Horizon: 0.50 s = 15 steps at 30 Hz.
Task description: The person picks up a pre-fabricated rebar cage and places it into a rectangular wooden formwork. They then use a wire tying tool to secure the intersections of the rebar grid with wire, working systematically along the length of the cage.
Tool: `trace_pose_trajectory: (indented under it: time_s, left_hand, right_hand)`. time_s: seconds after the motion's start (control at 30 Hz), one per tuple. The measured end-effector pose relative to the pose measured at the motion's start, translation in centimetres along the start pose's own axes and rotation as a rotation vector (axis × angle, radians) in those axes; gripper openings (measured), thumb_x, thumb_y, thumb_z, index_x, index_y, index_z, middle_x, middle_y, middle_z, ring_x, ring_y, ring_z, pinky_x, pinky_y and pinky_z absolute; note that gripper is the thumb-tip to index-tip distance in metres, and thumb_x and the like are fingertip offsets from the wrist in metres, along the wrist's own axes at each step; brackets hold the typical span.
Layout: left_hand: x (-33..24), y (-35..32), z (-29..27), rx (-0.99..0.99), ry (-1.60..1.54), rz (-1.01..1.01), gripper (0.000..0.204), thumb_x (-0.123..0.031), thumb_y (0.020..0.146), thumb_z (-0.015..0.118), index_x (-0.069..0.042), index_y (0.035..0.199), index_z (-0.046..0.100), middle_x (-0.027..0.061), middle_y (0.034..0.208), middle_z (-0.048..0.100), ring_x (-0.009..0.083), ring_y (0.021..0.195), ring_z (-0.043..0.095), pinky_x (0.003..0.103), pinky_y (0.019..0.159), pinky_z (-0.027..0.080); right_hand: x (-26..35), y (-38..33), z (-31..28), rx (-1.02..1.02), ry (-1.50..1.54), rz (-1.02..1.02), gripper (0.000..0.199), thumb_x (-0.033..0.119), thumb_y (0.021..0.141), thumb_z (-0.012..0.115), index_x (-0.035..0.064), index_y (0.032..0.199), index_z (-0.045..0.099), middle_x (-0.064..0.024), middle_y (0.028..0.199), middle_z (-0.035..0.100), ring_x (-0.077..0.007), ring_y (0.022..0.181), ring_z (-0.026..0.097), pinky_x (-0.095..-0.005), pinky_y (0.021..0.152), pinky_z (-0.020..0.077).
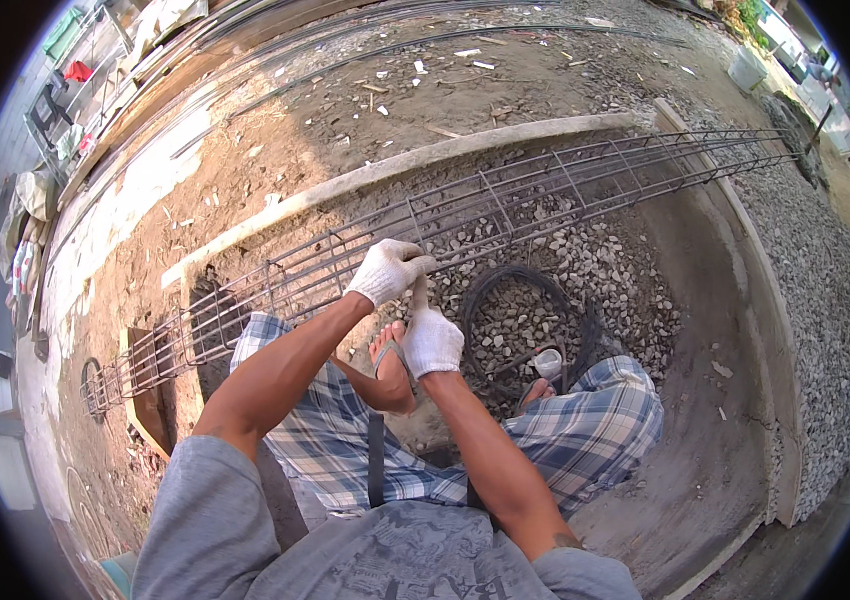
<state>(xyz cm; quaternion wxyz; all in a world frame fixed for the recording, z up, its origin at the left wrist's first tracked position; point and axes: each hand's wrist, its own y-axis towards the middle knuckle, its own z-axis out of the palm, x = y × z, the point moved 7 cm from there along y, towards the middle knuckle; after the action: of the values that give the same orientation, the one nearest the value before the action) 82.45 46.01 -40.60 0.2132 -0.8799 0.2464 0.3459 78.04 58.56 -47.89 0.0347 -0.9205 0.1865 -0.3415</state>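
A long rebar cage (545, 215) of thin steel bars and square stirrups runs across in front of me, from lower left to upper right. My left hand (385, 272), in a white knit glove, is at the cage's near side with thumb and fingers pinched together. Just below it, my right hand (433, 340), gloved alike, reaches up so that its fingertips meet the left ones beside a stirrup. Both hands are closed; whatever sits between the fingertips is too small to make out. A dark coil (480, 300) lies on the gravel right of my right hand.
A whitish cup (548, 362) stands by my right foot. Grey gravel (605, 270) spreads under the cage. Concrete edges (385, 165) border the pit beyond the cage and on the right. A wooden board (148, 410) is under the cage's left end. Long bars (345, 65) lie farther off.
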Motion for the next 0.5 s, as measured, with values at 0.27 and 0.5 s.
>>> trace_pose_trajectory:
  time_s: [0.27,0.5]
  left_hand:
    - [-0.3,0.6,0.0,-0.028,-0.046,-0.072,0.035,-0.033,0.087,0.079,0.001,0.093,0.078,0.0106,0.077,0.076,0.0175,0.072,0.072,0.034,0.070,0.057]
    - [2.7,2.0,1.0,0.185,0.115,-0.105,0.048,-0.047,0.092,0.072,0.000,0.096,0.078,0.0153,0.084,0.076,0.0220,0.080,0.073,0.039,0.074,0.057]
  right_hand:
    - [-0.8,4.6,1.6,-0.188,-0.019,-0.026,0.030,0.022,0.097,0.059,0.0076,0.124,0.061,-0.0200,0.083,0.073,-0.0405,0.078,0.075,-0.0537,0.065,0.0591]
    - [0.2,3.8,1.8,-0.037,0.142,0.113,0.033,0.023,0.100,0.053,0.0006,0.123,0.059,-0.0304,0.098,0.071,-0.0494,0.089,0.070,-0.0584,0.077,0.0551]
